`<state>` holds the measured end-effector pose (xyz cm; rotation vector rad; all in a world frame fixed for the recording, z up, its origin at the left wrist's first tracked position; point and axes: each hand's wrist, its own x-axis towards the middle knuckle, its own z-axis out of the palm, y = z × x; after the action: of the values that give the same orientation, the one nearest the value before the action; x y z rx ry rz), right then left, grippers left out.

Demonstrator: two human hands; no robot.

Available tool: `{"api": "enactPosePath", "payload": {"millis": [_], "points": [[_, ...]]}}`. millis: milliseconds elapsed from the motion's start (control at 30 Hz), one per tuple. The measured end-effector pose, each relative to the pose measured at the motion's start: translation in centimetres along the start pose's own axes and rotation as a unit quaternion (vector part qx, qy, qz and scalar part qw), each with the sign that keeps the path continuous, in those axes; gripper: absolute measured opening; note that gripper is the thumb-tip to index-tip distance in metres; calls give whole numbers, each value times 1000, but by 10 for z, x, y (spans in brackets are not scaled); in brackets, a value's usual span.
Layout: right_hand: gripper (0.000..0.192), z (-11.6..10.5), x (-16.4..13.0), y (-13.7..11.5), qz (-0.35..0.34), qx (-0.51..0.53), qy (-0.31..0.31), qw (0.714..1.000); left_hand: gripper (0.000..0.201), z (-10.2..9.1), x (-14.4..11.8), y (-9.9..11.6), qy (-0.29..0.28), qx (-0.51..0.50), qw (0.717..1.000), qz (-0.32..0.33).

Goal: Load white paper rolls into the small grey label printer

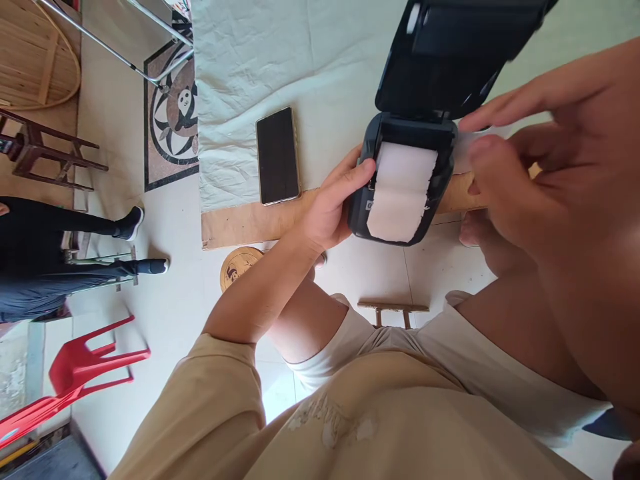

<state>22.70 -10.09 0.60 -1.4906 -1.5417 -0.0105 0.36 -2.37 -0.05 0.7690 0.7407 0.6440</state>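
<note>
I see a pale green cloth (pixel 345 60) spread over the bench (pixel 225 231), wrinkled toward the left, with a strip of bare wood (pixel 253 223) along the near edge. On the left I make out a phone (pixel 278 157), dark screen up, its near end reaching the wood.
</note>
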Motion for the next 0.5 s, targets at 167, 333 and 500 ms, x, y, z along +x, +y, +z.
{"api": "enactPosePath", "payload": {"millis": [167,333,500], "points": [[31,-4,2,10,-40,-171,-162,971,51,2,0,-5,-18,17,1000,19],[32,-4,5,17,-37,-199,-234,951,74,2,7,-13,80,-46,996,16],[32,-6,12,5,-12,-93,-267,959,75,-1,8,-7,77,-34,996,-4]]}}
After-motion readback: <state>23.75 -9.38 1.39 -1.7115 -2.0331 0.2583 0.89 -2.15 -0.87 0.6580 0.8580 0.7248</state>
